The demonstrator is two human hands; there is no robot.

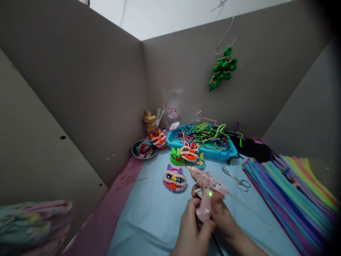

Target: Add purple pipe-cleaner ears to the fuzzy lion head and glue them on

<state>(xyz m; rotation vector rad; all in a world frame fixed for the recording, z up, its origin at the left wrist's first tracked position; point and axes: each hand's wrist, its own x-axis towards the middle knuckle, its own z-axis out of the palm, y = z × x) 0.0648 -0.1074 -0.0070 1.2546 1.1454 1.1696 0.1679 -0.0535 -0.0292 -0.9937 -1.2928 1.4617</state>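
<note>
A pink hot glue gun (204, 180) is held up over the blue-covered table, its nozzle pointing away to the upper left and a green light lit on its side. A clear glue stick (249, 209) sticks out of its back. My left hand (192, 225) is closed at the lower end of the handle, with a dark cord running down below. On the right side, my right hand (222, 215) is wrapped round the gun's grip. Just beyond lies a purple and white lion-head piece (175, 180) of fuzzy stems. An orange and white lion head (189, 152) and a green one (177, 157) sit behind it.
A blue tray (213, 153) holds tangled stem scraps. Scissors (241, 182) lie right of the gun, near bundles of colourful pipe cleaners (290, 199). A round metal dish (144, 151) stands left. Grey partitions (181, 64) enclose the table; a green ornament (223, 69) hangs there.
</note>
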